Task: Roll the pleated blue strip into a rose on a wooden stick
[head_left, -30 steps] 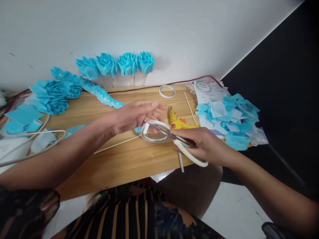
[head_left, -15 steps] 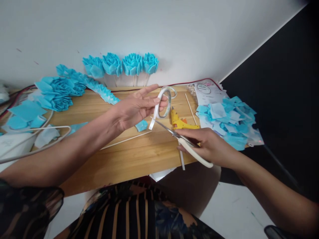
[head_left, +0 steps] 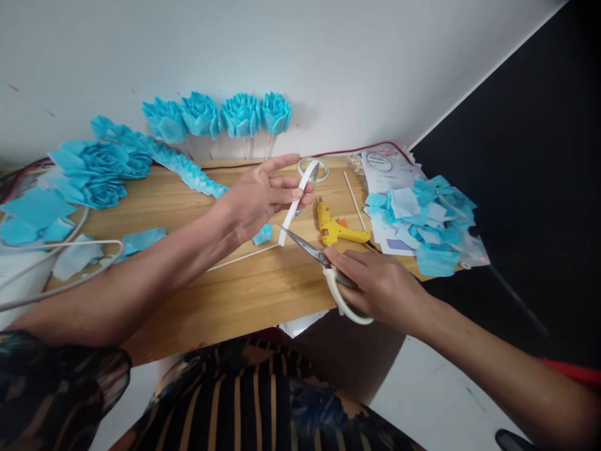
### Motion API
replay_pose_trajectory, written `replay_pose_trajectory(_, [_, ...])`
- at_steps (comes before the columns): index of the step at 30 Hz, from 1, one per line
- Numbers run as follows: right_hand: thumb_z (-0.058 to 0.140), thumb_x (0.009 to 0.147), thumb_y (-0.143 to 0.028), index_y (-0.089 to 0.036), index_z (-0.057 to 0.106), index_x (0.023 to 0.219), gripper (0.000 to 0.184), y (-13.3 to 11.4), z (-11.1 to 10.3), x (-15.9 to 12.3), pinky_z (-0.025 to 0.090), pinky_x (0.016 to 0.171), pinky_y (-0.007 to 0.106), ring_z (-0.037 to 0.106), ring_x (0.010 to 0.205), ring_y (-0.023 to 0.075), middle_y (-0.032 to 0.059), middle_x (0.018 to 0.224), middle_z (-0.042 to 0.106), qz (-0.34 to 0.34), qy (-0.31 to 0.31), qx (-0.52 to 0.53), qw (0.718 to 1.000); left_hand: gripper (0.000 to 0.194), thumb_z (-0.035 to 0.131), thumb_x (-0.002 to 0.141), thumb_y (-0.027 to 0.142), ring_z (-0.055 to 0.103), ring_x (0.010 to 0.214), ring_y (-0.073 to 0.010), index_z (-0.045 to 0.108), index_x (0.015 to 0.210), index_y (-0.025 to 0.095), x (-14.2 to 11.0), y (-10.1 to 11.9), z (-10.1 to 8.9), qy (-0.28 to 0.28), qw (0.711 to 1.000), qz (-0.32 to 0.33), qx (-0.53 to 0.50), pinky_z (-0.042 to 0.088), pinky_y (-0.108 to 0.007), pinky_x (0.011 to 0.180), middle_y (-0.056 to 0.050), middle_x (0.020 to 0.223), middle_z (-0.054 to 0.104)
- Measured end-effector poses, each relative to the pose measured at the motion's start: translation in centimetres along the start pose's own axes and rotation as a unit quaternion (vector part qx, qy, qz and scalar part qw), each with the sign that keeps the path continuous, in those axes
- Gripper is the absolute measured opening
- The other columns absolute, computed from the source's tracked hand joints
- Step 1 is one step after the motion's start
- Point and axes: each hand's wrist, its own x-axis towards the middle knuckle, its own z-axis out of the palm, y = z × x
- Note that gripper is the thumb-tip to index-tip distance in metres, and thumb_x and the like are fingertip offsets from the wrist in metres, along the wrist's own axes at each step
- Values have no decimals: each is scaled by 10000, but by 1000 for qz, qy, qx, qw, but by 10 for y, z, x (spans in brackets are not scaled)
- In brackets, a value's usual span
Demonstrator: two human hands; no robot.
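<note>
My left hand [head_left: 260, 199] is raised over the wooden table [head_left: 225, 300] and pinches a white tape [head_left: 295, 203] between thumb and fingers, index finger stretched out. A loose end of the tape hangs down to the left of the yellow glue gun [head_left: 335, 229]. My right hand [head_left: 375, 285] grips white-handled scissors [head_left: 323, 263] at the table's front edge. Their blades are slightly apart, and the tips point up-left and almost touch the tape's lower end.
A second tape roll [head_left: 320, 170] lies at the back. Blue paper roses [head_left: 220, 116] lean on the wall, with more blue flowers [head_left: 101, 172] on the left. Cut blue paper pieces [head_left: 422, 219] are heaped on the right. A thin stick [head_left: 241, 257] and a white wire [head_left: 61, 263] lie on the table.
My left hand lifted the tape off the table and turned it edge-on, so its loose end hangs down. The scissors in my right hand drew back a little toward the front edge.
</note>
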Motion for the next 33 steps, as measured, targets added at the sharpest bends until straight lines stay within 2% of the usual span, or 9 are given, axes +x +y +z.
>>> replay_pose_trajectory(4, [583,991,-233,-174,686,1207,247,5,-6,2,484,621,284,693,707,207,64,852,754,73,-58,104,990,606,714,863,-19,803,941,-226,560,1416,177,4,5,0,-29,1000,-1,2,635,-408,981,-74,999,808])
replay_pose_trajectory(8, [815,851,-417,-232,624,1272,498,5,-15,8,464,613,261,635,680,176,-19,810,694,188,-167,273,929,571,736,863,-9,804,955,-219,586,1384,172,5,12,-5,-24,1000,1,-3,634,-404,997,-58,975,811])
replay_pose_trajectory(14, [828,821,-487,-230,550,1316,622,-3,-27,18,520,806,311,644,958,218,57,1160,669,211,-228,381,871,560,745,855,-12,796,1017,-228,619,1368,173,-1,18,-11,-3,1000,23,-15,612,-433,1058,-56,1001,815])
replay_pose_trajectory(18, [746,850,-658,-212,562,1225,611,-10,-29,20,513,707,289,596,786,171,29,987,649,179,-228,462,838,566,765,861,23,797,1017,-232,613,1380,189,-4,16,-14,6,999,25,-21,627,-429,1027,-64,1030,812])
replay_pose_trajectory(21, [749,875,-621,-209,559,1168,539,-24,-22,16,486,641,265,562,699,142,-3,875,632,161,-222,476,836,521,755,866,16,796,990,-216,628,1341,186,-1,18,-20,19,999,46,-18,637,-401,997,-56,1006,806])
replay_pose_trajectory(24, [748,898,-564,-201,590,957,399,-42,-11,8,472,632,257,592,724,146,3,838,650,123,-254,459,843,425,705,907,12,789,991,-197,635,1293,177,3,28,-30,62,992,101,-31,630,-370,993,-30,942,790])
replay_pose_trajectory(27, [651,988,-447,-184,614,1121,297,-50,-6,4,521,707,274,659,798,154,46,959,716,155,-237,467,838,349,701,919,25,785,999,-205,657,1229,178,0,38,-35,65,991,111,-27,633,-364,983,-26,922,783])
replay_pose_trajectory(29, [650,993,-417,-188,582,1289,380,-47,-10,8,531,712,264,669,821,151,54,1003,720,186,-207,489,827,321,728,895,25,786,967,-208,680,1176,172,-5,38,-34,45,995,87,-22,643,-356,961,-37,918,787])
replay_pose_trajectory(33, [709,948,-432,-193,638,1269,407,-33,-24,20,470,615,223,565,693,116,-14,831,614,209,-196,506,814,395,770,863,32,786,913,-197,685,1222,175,-16,32,-29,12,998,53,-33,654,-359,941,-49,935,798])
